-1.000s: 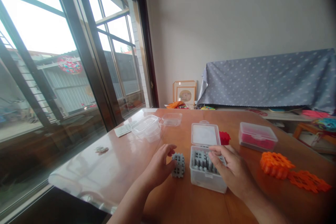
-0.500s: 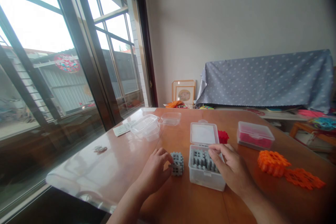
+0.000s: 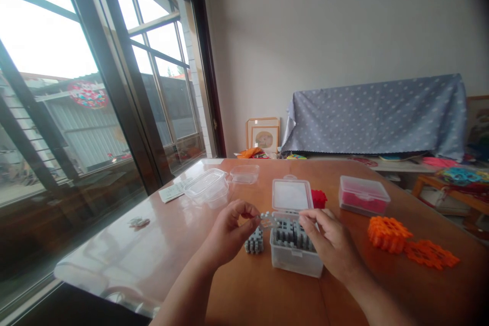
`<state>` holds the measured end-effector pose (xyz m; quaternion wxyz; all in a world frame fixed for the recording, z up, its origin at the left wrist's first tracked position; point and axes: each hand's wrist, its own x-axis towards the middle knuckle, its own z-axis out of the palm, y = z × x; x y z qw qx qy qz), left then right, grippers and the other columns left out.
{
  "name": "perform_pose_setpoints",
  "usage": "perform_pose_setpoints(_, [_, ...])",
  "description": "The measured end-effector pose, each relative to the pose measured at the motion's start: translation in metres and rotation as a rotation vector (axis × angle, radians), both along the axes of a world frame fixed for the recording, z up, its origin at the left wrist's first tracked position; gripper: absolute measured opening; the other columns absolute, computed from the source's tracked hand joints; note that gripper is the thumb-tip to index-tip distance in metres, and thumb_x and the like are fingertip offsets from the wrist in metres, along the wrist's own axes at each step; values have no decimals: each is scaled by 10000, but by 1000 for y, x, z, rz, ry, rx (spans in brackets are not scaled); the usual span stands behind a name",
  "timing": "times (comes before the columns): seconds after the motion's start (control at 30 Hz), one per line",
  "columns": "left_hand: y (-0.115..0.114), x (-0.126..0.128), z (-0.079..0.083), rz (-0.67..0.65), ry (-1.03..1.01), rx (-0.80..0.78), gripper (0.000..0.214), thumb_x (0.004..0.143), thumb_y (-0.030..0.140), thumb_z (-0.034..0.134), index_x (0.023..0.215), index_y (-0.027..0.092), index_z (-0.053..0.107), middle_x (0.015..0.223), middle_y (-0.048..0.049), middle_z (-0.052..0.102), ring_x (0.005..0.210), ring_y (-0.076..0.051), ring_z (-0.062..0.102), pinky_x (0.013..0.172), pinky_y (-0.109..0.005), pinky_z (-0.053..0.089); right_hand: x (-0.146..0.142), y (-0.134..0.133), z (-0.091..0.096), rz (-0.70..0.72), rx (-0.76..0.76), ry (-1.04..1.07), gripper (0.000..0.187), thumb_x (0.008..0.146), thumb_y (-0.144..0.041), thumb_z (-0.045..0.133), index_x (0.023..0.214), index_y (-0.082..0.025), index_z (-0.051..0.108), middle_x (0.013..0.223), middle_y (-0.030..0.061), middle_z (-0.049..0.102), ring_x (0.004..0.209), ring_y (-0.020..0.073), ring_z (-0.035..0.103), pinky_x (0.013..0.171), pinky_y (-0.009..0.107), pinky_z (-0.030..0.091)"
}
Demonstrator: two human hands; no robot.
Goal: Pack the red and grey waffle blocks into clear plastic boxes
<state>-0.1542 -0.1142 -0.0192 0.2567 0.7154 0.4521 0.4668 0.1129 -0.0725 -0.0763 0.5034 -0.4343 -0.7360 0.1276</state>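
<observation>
My left hand (image 3: 234, 229) pinches a thin grey lattice piece (image 3: 268, 220) between thumb and fingertips, raised at the left rim of a clear plastic box (image 3: 296, 264). Grey interlocking pieces (image 3: 288, 237) stand in rows inside that box, and its lid (image 3: 292, 193) is tipped back. Below my left fingers, a stack of grey lattice pieces (image 3: 254, 242) sits on the table, partly covered by the hand. My right hand (image 3: 331, 237) is closed at the box's right side, thumb and fingers on the rim; its fingertips partly hide what they touch.
Orange lattice pieces (image 3: 389, 234) lie to the right, near a lidded box with pink contents (image 3: 364, 196). A red piece (image 3: 319, 198) is behind the open box. Clear containers (image 3: 206, 188), a paper (image 3: 171, 192) and a small packet (image 3: 138, 222) are on the left of the table (image 3: 244, 290).
My left hand has lifted a grey piece from the stack and moved right and up to the box. My right hand stays at the box's right side. The view has shifted slightly.
</observation>
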Motion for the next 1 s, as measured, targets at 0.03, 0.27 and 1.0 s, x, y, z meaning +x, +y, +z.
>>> perform_pose_setpoints(0.03, [3, 7, 2, -1, 42, 32, 146, 930, 330, 652, 902, 188, 675, 903, -44, 674, 869, -182, 608, 807, -298, 476, 0, 0, 0, -3, -4, 2, 292, 982, -474, 542, 987, -246, 724, 925, 45, 692, 889, 215, 662, 814, 333, 514])
perform_pose_setpoints(0.27, [14, 41, 9, -41, 362, 87, 64, 886, 260, 649, 879, 225, 702, 905, -47, 712, 916, -230, 610, 865, -368, 450, 1, -3, 6, -30, -9, 5, 312, 995, -480, 520, 984, -236, 714, 930, 67, 682, 903, 239, 652, 810, 351, 507])
perform_pose_setpoints(1.0, [14, 42, -6, -81, 536, 96, 207, 814, 134, 618, 869, 270, 764, 897, -41, 705, 922, -249, 595, 899, -397, 435, 1, -9, 14, 87, -55, 25, 308, 1014, -458, 500, 980, -241, 716, 927, 58, 696, 902, 227, 668, 817, 339, 519])
